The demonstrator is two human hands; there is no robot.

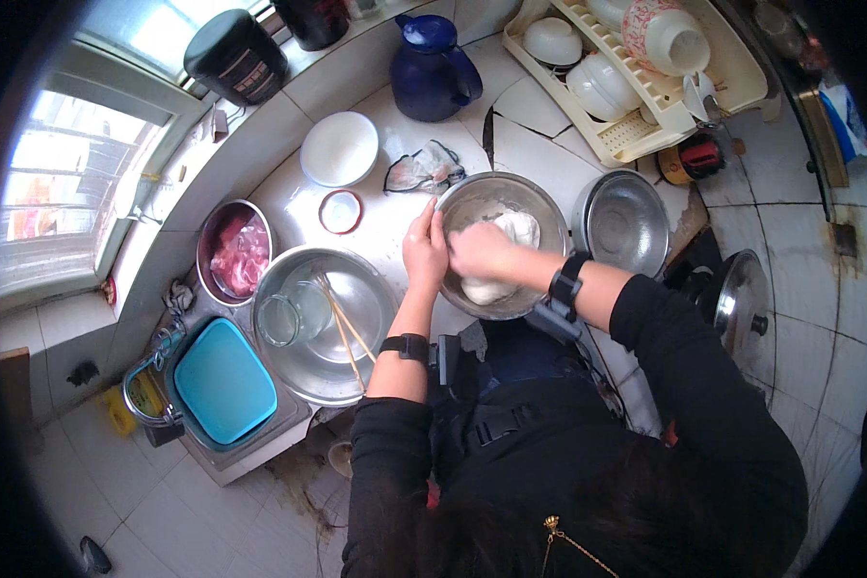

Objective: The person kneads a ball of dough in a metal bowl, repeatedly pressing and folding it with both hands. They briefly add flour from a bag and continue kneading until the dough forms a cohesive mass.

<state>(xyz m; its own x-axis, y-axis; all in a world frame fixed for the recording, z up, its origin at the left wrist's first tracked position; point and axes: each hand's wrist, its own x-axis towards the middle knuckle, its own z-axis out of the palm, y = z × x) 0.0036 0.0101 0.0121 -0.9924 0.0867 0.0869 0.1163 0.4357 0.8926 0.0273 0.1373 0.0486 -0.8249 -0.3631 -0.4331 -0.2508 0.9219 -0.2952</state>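
Note:
A steel mixing bowl (pixel 542 289) stands at the counter's front edge with white dough (pixel 518 228) inside it. My left hand (pixel 426 246) holds the bowl by its left rim. Inside the bowl, my right hand (pixel 477 249) presses on the dough with curled fingers, slightly blurred; whether it grips any dough cannot be told. Part of the dough lies hidden under my right hand and forearm. Dry flour-like residue clings to the bowl's inner wall.
Left of the bowl stand a large steel basin (pixel 361 289) holding a glass jar (pixel 282 320) and chopsticks (pixel 343 325), and a pot of raw meat (pixel 240 254). Behind are a white bowl (pixel 340 149), a crumpled cloth (pixel 425 167) and a blue jug (pixel 428 76). Steel strainer (pixel 625 220) sits close right.

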